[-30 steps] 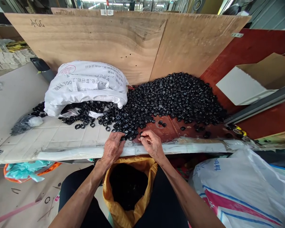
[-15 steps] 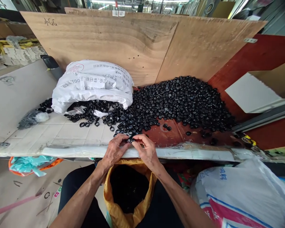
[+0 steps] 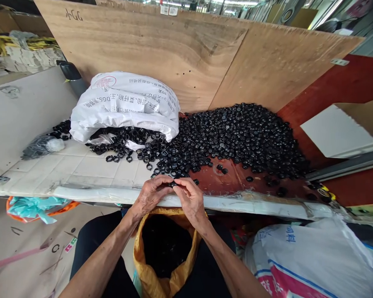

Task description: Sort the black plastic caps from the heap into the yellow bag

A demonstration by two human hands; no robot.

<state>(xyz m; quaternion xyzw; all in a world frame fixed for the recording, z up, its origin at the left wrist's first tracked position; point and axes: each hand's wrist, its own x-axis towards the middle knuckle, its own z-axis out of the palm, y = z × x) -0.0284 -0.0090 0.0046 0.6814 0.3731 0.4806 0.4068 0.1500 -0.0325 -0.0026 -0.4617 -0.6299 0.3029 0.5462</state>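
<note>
Over the front edge of the table, my left hand (image 3: 153, 192) and my right hand (image 3: 190, 198) meet, thumbs and fingertips pinched on small black plastic parts (image 3: 173, 184). Fingers hide most of these parts; they resemble the black rings (image 3: 174, 165) lying just beyond. To the right of the rings rises a large heap of small black caps (image 3: 236, 132). A white woven sack (image 3: 127, 103) lies at the left with black rings spilling from its mouth. Below my hands, between my knees, stands an open yellow sack (image 3: 139, 256) with a dark mass inside.
A plywood board (image 3: 143, 45) stands along the back. On the right are a white carton (image 3: 338, 132) and a metal bar (image 3: 348, 163). A plastic bag of dark pieces (image 3: 37, 147) lies at left. A filled white bag (image 3: 311, 252) stands at lower right.
The black parts between my fingertips have been brought together, and my hands are slightly closer. The view has tilted and shifted a little.
</note>
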